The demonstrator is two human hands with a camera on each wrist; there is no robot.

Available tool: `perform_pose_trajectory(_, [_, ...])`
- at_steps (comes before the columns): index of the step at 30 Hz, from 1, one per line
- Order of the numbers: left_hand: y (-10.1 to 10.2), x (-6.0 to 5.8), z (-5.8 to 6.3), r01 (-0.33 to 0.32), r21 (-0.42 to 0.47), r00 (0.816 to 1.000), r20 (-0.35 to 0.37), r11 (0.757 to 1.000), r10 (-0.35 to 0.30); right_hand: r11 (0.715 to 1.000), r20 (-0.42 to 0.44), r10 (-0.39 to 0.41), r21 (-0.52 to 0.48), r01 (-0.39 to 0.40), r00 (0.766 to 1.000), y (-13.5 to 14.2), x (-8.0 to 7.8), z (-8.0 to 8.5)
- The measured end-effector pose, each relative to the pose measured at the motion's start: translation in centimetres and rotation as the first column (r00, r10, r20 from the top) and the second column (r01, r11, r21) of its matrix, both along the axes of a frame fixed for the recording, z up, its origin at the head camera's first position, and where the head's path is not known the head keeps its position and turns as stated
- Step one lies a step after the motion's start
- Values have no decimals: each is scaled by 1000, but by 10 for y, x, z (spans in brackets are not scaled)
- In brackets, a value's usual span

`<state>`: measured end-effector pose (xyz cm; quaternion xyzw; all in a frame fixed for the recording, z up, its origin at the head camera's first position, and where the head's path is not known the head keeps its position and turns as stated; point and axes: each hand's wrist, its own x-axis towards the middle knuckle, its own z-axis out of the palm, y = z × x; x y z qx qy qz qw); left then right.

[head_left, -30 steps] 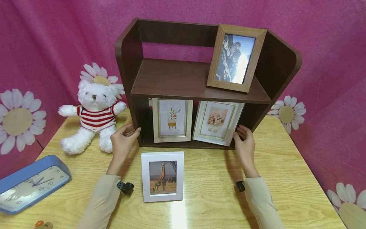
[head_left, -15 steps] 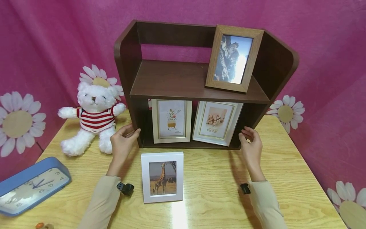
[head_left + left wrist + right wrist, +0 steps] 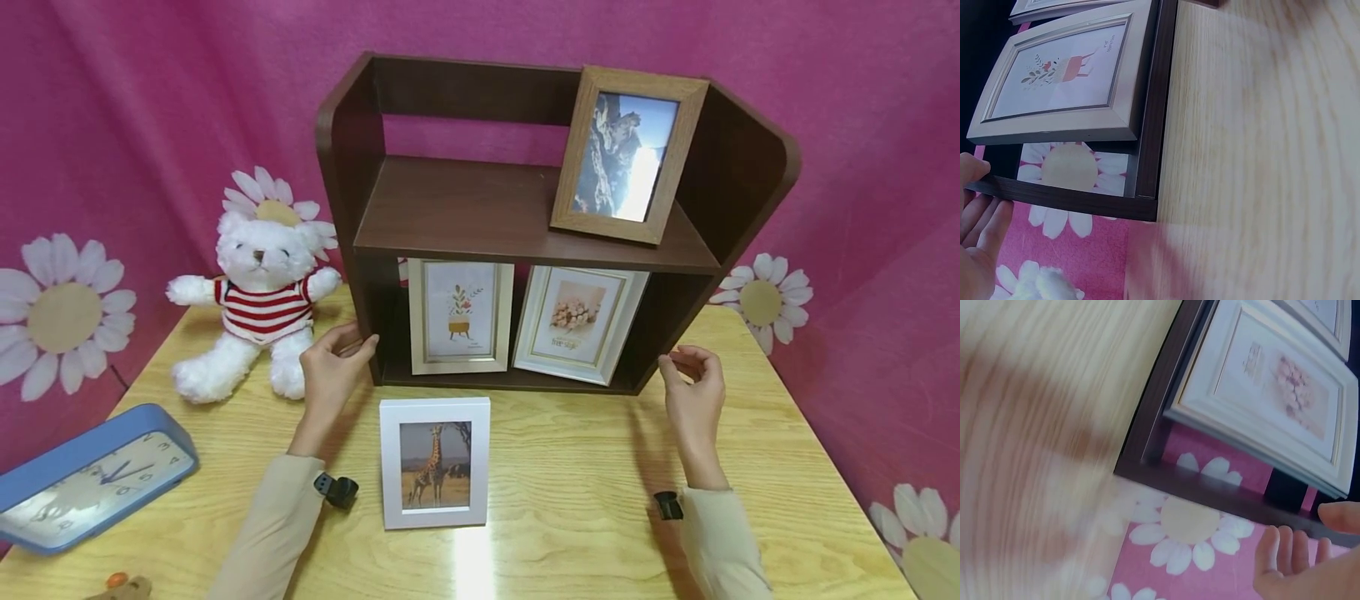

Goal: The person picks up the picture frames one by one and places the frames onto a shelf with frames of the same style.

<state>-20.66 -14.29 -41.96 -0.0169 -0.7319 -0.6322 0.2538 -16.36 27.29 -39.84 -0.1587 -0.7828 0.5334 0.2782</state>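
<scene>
A dark brown two-tier shelf [image 3: 465,208] stands on the table. My left hand [image 3: 330,375] pinches the lower front edge of its left side panel, and in the left wrist view the thumb and fingers of that hand [image 3: 979,231] lie on either side of the panel. Just right of the opposite panel is my right hand [image 3: 696,408], fingers loosely bent and holding nothing. On the lower tier stand a plant-picture frame [image 3: 416,333] and a tilted white flower-picture frame [image 3: 525,333]. A wooden mountain-picture frame [image 3: 581,150] leans on the upper tier at right.
A white giraffe-picture frame [image 3: 435,518] stands on the wooden table [image 3: 570,500] before the shelf. Left of it are a white teddy bear [image 3: 266,312] in a striped shirt and a blue clock [image 3: 97,475]. A pink flowered curtain [image 3: 187,100] hangs behind.
My right hand has let go of the shelf's right panel and moved right, away from it. My left hand keeps its place at the left panel. The view has shifted slightly.
</scene>
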Motion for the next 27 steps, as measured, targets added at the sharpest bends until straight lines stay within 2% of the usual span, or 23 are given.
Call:
perform_pose_trajectory(4, [1,1,1,0,-12,1000,11,1000,0,1000,13,-14,8,14,1000,7,-3,1])
perform_pose_trajectory(11, [0,1,1,-17,-60,1000,1,998,17,1000,-3,28,-9,-28,1000,10,-8,1])
perform_pose_trajectory(16, [0,3,3,-18,-74,1000,10,997,19,996,-58,73,-50,-76,996,6,-5,10])
perform_pose_trajectory(19, [0,4,3,-15,-80,1000,14,997,16,995,-57,85,-38,-88,995,5,-4,14])
perform_pose_trajectory(27, [-4,9,9,27,-131,999,38,991,-22,997,-10,73,13,-72,997,18,-15,-1])
